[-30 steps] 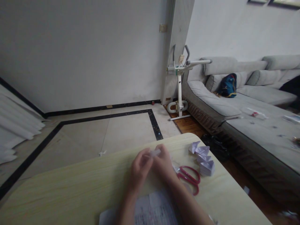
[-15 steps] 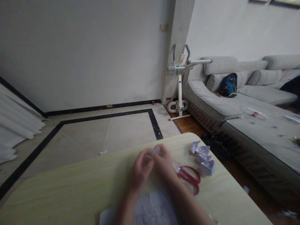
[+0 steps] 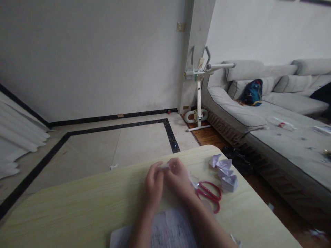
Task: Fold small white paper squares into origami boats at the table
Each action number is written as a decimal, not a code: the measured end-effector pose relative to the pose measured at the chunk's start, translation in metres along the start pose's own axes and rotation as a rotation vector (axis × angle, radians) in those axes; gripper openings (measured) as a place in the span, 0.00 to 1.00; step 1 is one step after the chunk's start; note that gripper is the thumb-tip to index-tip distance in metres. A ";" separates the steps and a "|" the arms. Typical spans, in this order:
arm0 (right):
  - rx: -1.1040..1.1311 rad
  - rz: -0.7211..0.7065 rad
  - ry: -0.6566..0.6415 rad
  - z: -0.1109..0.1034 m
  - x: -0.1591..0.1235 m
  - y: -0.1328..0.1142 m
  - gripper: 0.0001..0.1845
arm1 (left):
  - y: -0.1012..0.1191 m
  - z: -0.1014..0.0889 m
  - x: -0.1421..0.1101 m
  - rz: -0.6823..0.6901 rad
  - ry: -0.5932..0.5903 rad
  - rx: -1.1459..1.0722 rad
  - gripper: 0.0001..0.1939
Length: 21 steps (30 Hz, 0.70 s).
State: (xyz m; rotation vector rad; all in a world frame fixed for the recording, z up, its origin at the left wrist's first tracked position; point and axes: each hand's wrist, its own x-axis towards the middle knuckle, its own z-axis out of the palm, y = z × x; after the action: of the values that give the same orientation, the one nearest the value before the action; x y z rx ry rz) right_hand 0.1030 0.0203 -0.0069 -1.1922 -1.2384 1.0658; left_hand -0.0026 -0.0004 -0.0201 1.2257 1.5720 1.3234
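Close together above the far part of the table, my left hand (image 3: 154,179) and my right hand (image 3: 178,175) are both closed on a small piece of white paper (image 3: 164,166). Fingers cover most of the paper, so its shape is hard to make out. Scissors with red handles (image 3: 210,192) lie just right of my right wrist, their blades partly hidden by it. Several folded paper pieces (image 3: 229,182) sit in a row beyond the scissors. Under my forearms lies a sheet of paper with writing (image 3: 172,230).
The pale wooden table (image 3: 77,213) has a rounded far corner. Past its right side stands a grey sofa (image 3: 281,144) with a blue backpack (image 3: 253,93) on it. A white exercise machine (image 3: 199,96) stands by the wall, and a white curtain (image 3: 20,137) hangs at left.
My hands have shifted slightly, and the small paper between them now lies flatter and lower. My left fingers have straightened a little. The scissors and folded pieces stay in place.
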 end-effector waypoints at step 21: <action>-0.289 -0.405 0.060 0.002 -0.014 0.012 0.11 | 0.007 -0.006 0.001 0.221 0.055 -0.091 0.10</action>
State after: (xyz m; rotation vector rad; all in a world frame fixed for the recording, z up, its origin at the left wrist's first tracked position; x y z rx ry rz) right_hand 0.1011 0.0075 -0.0200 -1.1112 -1.5420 0.5621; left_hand -0.0074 -0.0013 -0.0124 1.3465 1.4284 1.5628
